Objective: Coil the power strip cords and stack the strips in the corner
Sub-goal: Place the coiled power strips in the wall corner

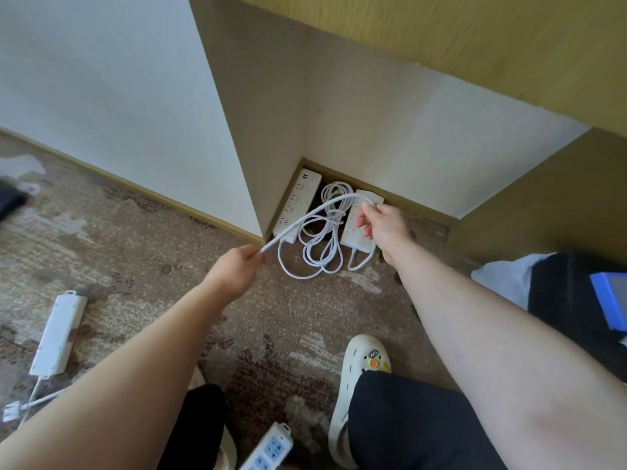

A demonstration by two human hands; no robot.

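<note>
Two white power strips lie side by side in the wall corner: the left strip and the right strip. Loose loops of white cord lie tangled on the carpet between and in front of them. A stretch of that cord runs taut between my hands. My left hand pinches its near end low on the left. My right hand pinches it above the right strip.
A third white strip lies on the carpet at the far left, its cord and plug trailing toward me. A white-and-blue strip lies by my feet. My white clog stands near it. Dark bags and a blue box sit at right.
</note>
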